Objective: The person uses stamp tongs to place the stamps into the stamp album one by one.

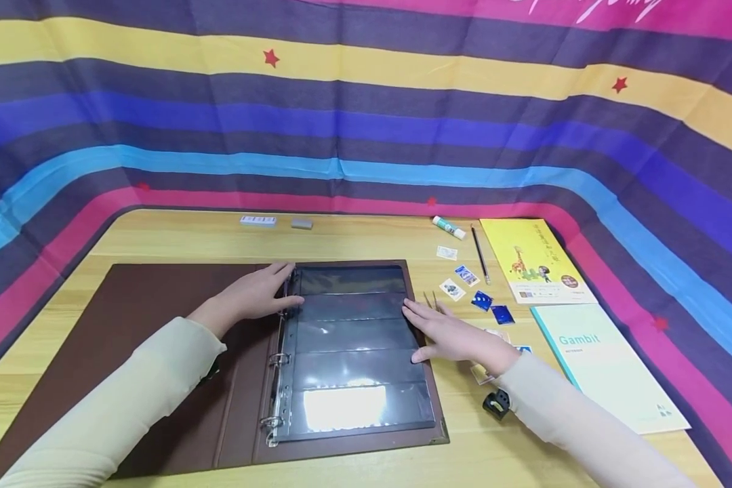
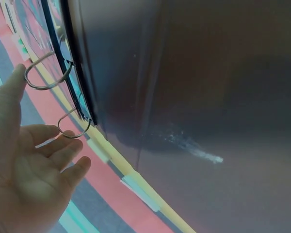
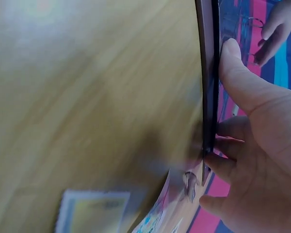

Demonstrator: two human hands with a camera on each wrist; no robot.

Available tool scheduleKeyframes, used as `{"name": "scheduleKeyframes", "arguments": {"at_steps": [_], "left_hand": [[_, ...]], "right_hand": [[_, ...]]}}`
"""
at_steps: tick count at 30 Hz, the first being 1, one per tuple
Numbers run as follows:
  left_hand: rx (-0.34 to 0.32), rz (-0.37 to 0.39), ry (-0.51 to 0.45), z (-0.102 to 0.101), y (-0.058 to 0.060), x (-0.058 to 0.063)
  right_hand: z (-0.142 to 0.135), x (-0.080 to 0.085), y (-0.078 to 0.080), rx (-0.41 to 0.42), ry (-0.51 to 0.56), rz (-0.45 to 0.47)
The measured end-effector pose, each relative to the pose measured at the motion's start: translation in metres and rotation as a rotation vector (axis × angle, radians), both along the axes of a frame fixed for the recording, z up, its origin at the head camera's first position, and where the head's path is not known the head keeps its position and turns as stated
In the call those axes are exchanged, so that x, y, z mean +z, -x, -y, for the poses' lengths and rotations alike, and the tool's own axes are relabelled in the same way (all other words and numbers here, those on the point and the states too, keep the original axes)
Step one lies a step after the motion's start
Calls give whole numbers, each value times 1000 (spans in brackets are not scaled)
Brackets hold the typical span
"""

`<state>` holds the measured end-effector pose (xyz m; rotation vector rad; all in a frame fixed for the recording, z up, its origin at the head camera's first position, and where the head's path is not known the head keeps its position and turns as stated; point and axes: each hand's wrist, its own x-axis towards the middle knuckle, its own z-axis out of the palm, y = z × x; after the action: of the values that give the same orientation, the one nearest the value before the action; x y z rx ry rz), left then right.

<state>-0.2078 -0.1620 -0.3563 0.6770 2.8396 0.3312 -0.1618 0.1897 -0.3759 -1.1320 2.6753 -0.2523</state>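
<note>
A brown ring binder [image 1: 158, 325] lies open with its left cover flat on the table. On its rings sits a black stock page [image 1: 350, 335] with several clear horizontal pockets that reflect light. My left hand [image 1: 253, 295] rests at the upper rings, thumb over the page's left edge; the left wrist view shows its fingers loosely bent beside two metal rings [image 2: 48, 87]. At the opposite side my right hand [image 1: 451, 333] touches the page's right edge, fingers fairly straight. In the right wrist view its thumb [image 3: 233, 60] lies over the page side and the other fingers reach past the cover edge.
Right of the binder lie several stamps [image 1: 482, 300], tweezers [image 1: 436, 299] partly behind my right hand, a pencil [image 1: 480, 254] and a glue stick [image 1: 449, 228]. Farther right are a yellow book [image 1: 533, 261] and a Gambit notebook [image 1: 610, 366]. Two small blocks [image 1: 258, 221] stand at the back.
</note>
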Motion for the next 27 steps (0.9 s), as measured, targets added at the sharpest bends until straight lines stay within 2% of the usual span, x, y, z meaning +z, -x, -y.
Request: {"name": "scheduleKeyframes", "arguments": {"at_steps": [9,17,24,27], "left_hand": [[-16,-12,16,-10,-5,2],[-48,-56,25,-17,-8,1],[-59,-66,16,-22,-10,2],[-61,-64,1,-22,-8,2]], "right_hand": [[-9,3,-7,-3,-16,15],[-19,3,-13,-10,-34,15],[-24,5,-15,-25,-11,45],[-24,6,-11,-40,46,49]]}}
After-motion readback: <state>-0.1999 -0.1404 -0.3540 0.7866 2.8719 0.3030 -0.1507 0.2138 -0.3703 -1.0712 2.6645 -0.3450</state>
